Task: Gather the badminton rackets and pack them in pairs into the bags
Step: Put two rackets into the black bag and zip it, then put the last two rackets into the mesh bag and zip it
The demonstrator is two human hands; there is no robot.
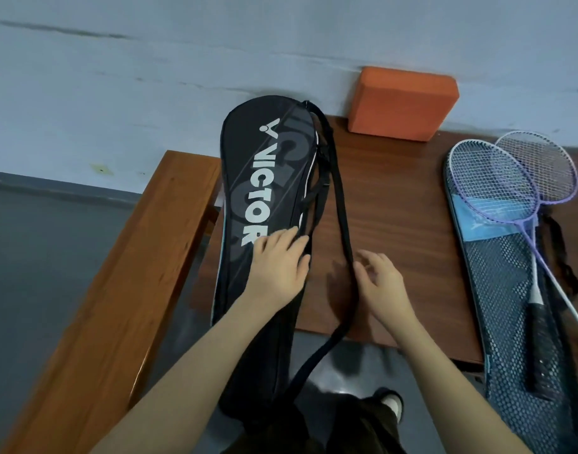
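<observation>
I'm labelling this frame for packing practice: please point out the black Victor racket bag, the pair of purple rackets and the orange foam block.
Black Victor racket bag (268, 178): head view, on its white lettering.
Purple rackets (497, 178): head view, on the nearer racket's strings.
Orange foam block (402, 106): head view, on its front face.

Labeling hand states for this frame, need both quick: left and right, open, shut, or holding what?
Left hand: open, fingers flat on the black Victor racket bag.
Right hand: open, fingers loosely spread beside the bag's black shoulder strap, holding nothing.
</observation>
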